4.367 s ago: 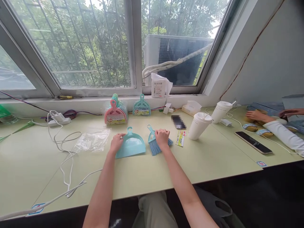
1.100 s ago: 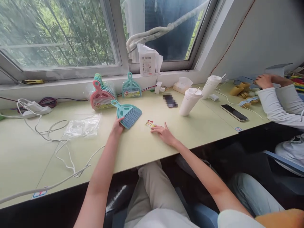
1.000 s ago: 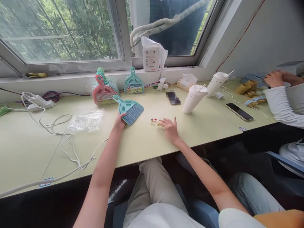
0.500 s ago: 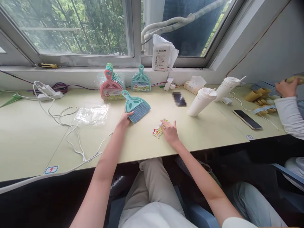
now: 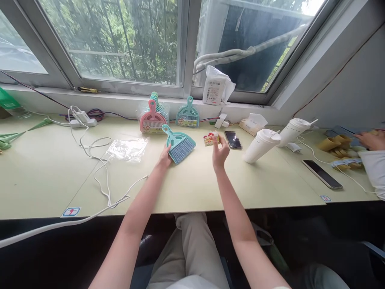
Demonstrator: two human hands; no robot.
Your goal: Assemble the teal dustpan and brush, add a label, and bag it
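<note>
The pale green table (image 5: 186, 188) carries two white lidded paper cups (image 5: 261, 145), both leaning. The teal plastic hand brush with blue bristles (image 5: 179, 143) lies nested in its dustpan at table centre, handle pointing up-left toward the window, bristles down-right. The left hand (image 5: 165, 157) pinches its lower edge. The right hand (image 5: 220, 151), lifted, pinches a small colourful printed card label (image 5: 211, 139). Behind stand a pink-fronted stack of dustpan sets (image 5: 152, 119) and a clear plastic bag (image 5: 128, 147).

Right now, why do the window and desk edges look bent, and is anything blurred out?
Head view: the wide lens bows the window frame and desk edge; soft daylight, faint shadows; the phone beside the right hand is pixelated; the left hand and brush look sharp.
</note>
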